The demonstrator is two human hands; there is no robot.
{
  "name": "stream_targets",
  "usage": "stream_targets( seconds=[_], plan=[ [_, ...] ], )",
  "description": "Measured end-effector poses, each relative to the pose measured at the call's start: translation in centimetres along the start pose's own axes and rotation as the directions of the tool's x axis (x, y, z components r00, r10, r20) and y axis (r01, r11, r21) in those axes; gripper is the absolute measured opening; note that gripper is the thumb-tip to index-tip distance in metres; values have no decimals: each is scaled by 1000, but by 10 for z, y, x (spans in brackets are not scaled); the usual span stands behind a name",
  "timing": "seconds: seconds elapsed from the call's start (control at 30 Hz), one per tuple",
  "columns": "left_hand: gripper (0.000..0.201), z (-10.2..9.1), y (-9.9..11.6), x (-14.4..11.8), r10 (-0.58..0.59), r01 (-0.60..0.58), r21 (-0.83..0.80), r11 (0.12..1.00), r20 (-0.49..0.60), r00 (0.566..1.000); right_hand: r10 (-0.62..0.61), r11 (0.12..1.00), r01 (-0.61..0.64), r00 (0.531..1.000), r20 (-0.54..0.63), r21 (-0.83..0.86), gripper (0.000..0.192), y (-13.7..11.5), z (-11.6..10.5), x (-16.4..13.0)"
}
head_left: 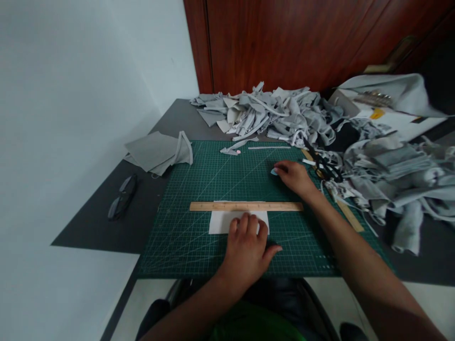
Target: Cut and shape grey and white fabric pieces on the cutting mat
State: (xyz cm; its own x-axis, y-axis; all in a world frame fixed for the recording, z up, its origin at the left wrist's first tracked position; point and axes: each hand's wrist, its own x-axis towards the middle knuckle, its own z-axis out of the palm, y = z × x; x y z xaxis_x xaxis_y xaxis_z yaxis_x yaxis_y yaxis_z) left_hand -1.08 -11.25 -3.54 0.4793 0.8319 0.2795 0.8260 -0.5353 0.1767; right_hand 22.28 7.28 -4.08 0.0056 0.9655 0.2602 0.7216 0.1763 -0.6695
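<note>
My left hand (247, 248) lies flat, fingers together, pressing on a small white fabric piece (220, 221) on the green cutting mat (199, 180). A wooden ruler (227, 206) lies across the top edge of that piece, just beyond my fingertips. My right hand (295, 176) reaches to the mat's upper right, its fingertips pinched on a small pale blue chalk-like piece (274, 172). Black scissors (322, 163) lie just right of that hand.
A big heap of grey fabric scraps (270, 116) lines the far edge, with more grey cloth (401, 166) piled at right. Folded grey fabric (156, 151) and dark glasses (122, 196) lie left of the mat. A second wooden ruler (350, 217) runs along the mat's right edge.
</note>
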Motion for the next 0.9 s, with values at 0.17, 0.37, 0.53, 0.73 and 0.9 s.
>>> stream_targets(
  seconds=[0.17, 0.37, 0.53, 0.73, 0.9],
  plan=[
    [46, -2, -1, 0, 0, 1, -35, 999, 31, 1000, -165, 978, 180, 977, 135, -106, 19, -30, -9, -21],
    [34, -4, -2, 4, -71, 73, -49, 996, 47, 996, -374, 909, 408, 715, 591, 81, 27, -72, -2, -49],
    [51, -2, -5, 4, -101, 101, 10, 995, -22, 995, -357, 910, 413, 776, 521, 9, 8, -68, 6, -47],
    [45, 0, -9, 4, -88, 88, 6, 996, 16, 996, -349, 886, 438, 845, 405, -151, 9, -59, 15, -45],
    [37, -14, -20, 15, -55, 56, -4, 998, 89, 994, -278, 898, 349, 922, 268, -269, 15, -54, 21, -40]
  ],
)
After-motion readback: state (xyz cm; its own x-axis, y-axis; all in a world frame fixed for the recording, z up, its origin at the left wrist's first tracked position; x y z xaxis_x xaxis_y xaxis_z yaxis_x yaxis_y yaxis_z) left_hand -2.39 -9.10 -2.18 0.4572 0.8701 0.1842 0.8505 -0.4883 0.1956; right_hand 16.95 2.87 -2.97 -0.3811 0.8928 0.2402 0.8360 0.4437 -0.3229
